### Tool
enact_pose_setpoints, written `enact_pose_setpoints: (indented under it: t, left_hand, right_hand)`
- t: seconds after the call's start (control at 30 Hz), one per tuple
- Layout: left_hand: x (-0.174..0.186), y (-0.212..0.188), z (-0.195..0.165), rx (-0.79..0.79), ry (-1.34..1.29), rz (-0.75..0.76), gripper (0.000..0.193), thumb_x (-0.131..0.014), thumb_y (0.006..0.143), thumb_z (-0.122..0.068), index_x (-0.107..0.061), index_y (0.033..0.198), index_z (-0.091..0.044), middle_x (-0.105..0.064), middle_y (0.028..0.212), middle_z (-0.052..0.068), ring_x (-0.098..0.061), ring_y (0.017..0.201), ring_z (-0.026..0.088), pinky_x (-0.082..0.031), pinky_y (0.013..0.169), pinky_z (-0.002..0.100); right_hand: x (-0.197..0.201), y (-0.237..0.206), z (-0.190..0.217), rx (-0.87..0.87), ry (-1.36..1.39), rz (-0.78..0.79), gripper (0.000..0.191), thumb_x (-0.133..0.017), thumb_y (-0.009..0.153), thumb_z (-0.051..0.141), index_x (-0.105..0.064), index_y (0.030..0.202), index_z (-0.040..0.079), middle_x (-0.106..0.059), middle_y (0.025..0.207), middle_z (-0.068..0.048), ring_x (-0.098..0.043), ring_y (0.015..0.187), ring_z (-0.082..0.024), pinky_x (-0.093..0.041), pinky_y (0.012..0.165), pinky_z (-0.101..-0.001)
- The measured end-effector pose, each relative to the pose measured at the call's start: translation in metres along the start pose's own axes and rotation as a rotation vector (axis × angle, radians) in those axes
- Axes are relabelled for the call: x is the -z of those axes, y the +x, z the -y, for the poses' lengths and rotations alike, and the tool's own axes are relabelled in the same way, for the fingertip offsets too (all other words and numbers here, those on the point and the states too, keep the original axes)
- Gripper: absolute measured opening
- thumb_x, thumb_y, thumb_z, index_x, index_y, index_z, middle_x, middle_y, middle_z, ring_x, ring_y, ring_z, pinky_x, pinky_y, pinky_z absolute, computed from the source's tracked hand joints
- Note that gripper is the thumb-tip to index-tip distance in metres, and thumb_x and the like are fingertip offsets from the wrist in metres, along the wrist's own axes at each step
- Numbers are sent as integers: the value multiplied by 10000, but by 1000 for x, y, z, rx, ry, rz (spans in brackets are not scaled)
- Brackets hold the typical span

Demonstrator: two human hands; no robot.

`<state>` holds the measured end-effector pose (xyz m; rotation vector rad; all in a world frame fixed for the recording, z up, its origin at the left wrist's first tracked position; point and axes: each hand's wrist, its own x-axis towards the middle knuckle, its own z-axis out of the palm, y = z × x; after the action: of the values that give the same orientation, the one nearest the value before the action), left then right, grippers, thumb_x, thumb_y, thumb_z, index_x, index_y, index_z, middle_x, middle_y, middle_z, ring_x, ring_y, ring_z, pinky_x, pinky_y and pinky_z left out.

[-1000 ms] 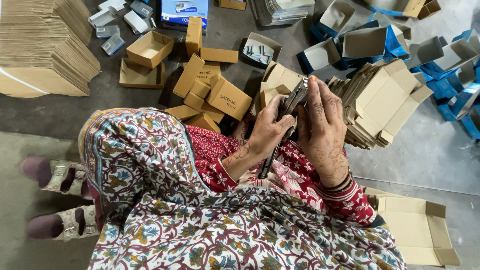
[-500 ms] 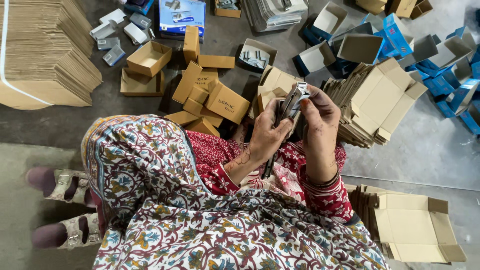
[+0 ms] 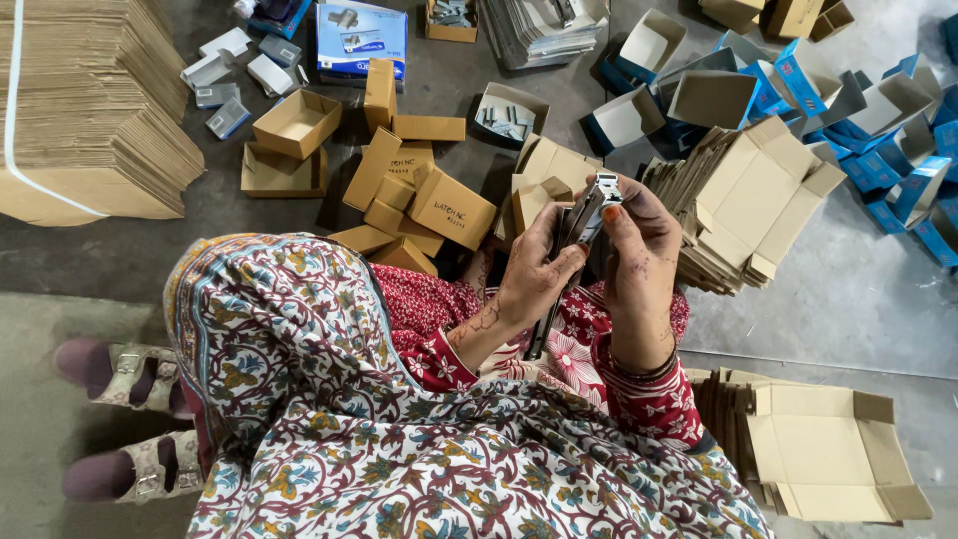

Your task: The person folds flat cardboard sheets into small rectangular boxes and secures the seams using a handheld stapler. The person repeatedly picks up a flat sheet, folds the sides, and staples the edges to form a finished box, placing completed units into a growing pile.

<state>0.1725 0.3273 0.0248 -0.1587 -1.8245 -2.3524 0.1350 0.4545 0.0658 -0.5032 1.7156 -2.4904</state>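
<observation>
A long, narrow metal latch piece with a silver end (image 3: 589, 215) stands nearly upright between both hands, over the person's lap, its silver tip pointing to the far side and its dark lower end running down toward the red floral sleeves. The left hand (image 3: 534, 274) wraps its fingers closed around the middle of the piece, thumb pressed along its side. The right hand (image 3: 639, 265) grips the upper part, fingertips curled tight just beside the silver tip. Just past the hands, on the grey concrete floor (image 3: 848, 289), lie small closed brown cardboard boxes (image 3: 449, 205). To the right leans a fanned stack of flattened brown cartons (image 3: 758, 200); to the far left sits a tall strapped bundle of flat cardboard sheets (image 3: 80, 120). Blue-and-white open boxes (image 3: 788, 85) spread along the far right.
</observation>
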Motion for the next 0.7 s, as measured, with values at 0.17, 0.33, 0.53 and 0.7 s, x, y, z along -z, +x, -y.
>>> enact_pose_setpoints:
  t: [0.17,0.33,0.53,0.7]
  left_hand:
    - [1,1,9,-31,-14,-2,327,-625,943,-75,-552,1247,20,-646,1006,69,-587,924,103,-510,859,269]
    - [0,5,30,74,-346,-6,433,-623,970,-118,-508,1337,81,-618,1149,114,-588,1034,156,-507,951,325]
    - [3,7,46,121,-390,47,576,-596,1009,-283,-433,1435,69,-601,1301,160,-602,1180,176,-484,1082,336]
    - [4,8,47,110,-244,74,685,-551,1032,-448,-431,1484,53,-607,1230,83,-589,1139,106,-483,1035,280]
  right_hand:
    - [-2,0,-1,16,41,3,361,-696,1038,111,-619,1337,-75,-714,1175,-117,-693,1030,-155,-571,943,-278]
    - [-4,-1,-3,48,-23,1,482,-661,1021,89,-524,1463,-48,-661,1336,-102,-646,1206,-140,-522,1076,-259]
    - [3,4,-11,61,-122,25,508,-683,1023,41,-514,1495,-41,-645,1305,-71,-625,1148,-124,-519,1018,-259]
    - [7,6,-15,105,-150,0,489,-693,1027,31,-535,1483,-42,-659,1271,-59,-631,1135,-122,-534,1032,-266]
